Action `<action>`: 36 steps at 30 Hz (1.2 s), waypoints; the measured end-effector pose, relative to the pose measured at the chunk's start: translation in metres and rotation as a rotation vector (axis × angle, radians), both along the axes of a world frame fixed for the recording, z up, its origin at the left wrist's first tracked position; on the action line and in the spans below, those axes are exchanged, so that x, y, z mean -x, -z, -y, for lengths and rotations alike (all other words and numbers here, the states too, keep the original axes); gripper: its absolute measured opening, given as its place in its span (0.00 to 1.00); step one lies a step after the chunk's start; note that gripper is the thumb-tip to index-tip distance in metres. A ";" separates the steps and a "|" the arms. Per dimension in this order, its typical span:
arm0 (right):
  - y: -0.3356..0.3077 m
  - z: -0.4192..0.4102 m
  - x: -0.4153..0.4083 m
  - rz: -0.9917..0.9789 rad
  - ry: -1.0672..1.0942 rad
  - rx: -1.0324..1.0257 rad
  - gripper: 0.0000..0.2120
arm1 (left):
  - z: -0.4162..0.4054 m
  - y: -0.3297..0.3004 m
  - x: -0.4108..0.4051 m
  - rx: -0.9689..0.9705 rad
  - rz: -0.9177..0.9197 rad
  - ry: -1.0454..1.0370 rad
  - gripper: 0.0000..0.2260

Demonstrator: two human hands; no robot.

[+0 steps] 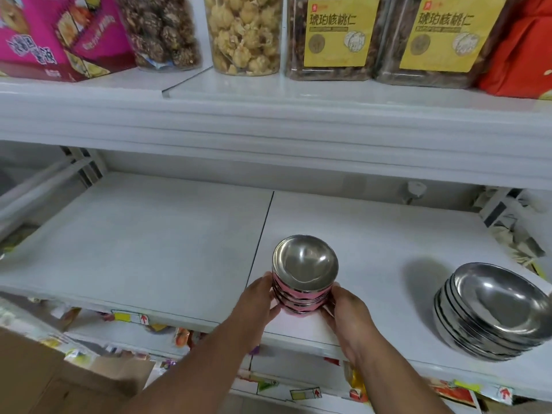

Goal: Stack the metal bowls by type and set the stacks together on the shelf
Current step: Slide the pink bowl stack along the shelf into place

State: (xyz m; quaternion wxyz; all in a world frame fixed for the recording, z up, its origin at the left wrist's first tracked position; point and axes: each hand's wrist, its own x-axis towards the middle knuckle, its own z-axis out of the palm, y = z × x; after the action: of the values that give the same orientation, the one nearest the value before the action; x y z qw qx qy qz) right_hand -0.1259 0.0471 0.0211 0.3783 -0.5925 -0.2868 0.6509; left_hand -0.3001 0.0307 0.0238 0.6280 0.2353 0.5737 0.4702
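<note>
Pink-sided bowl stack [303, 289] stands on the shelf [167, 234], clasped between left hand [260, 300] and right hand [346, 306]. Judged rigid, light, slippery; best gripped low. Plain steel stack [490, 312] lies well right of the right hand.

Shelf [134, 234] left lies open; plain bowl stack [490, 312] blocks right.

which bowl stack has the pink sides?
The narrower stack of pink-sided metal bowls, gripped between the left hand and right hand. The wider stack of plain steel bowls is all silver, untouched.
</note>
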 end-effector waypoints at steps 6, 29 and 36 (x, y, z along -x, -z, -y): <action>-0.006 -0.014 0.042 -0.026 -0.093 -0.035 0.18 | 0.001 -0.010 0.041 -0.049 -0.020 -0.078 0.13; -0.005 -0.015 0.210 0.038 0.033 0.008 0.16 | -0.026 0.011 0.210 -0.009 0.081 0.073 0.12; 0.006 -0.022 0.207 0.018 0.070 0.026 0.17 | -0.035 0.020 0.211 -0.023 0.053 0.090 0.13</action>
State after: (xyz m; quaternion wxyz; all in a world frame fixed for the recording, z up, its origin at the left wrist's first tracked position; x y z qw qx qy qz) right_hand -0.3334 0.0691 0.0150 0.3905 -0.6129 -0.2608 0.6355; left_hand -0.5113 0.0657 0.0035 0.6610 0.2554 0.5401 0.4539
